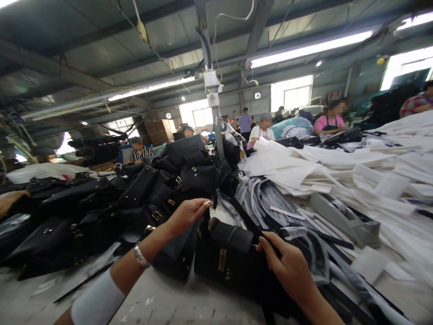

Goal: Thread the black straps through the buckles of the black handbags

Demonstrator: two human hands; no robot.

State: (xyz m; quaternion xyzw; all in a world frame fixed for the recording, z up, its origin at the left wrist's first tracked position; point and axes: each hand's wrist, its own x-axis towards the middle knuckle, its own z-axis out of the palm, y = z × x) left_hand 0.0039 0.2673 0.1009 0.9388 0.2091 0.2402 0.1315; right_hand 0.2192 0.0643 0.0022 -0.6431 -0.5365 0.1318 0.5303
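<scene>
A black handbag (233, 266) with gold-coloured fittings sits on the table in front of me. My left hand (189, 214) pinches the end of a narrow black strap (204, 216) at the bag's upper left, where a small bright metal piece shows at the fingertips. At the upper right, my right hand (287, 262) is closed round a longer black strap (248, 219), thumb on top, close to the bag's edge. A small metal buckle (214, 210) hangs just right of my left fingertips. The bag's lower right side is hidden behind my right hand and forearm.
Similar black bags (182, 167) are piled ahead and to the left. Plastic-wrapped strips (260, 198), a grey tape dispenser (345, 219) and heaped white sheets (304, 167) lie to the right. Another person's hand (13, 201) reaches in at far left. Several co-workers sit farther back.
</scene>
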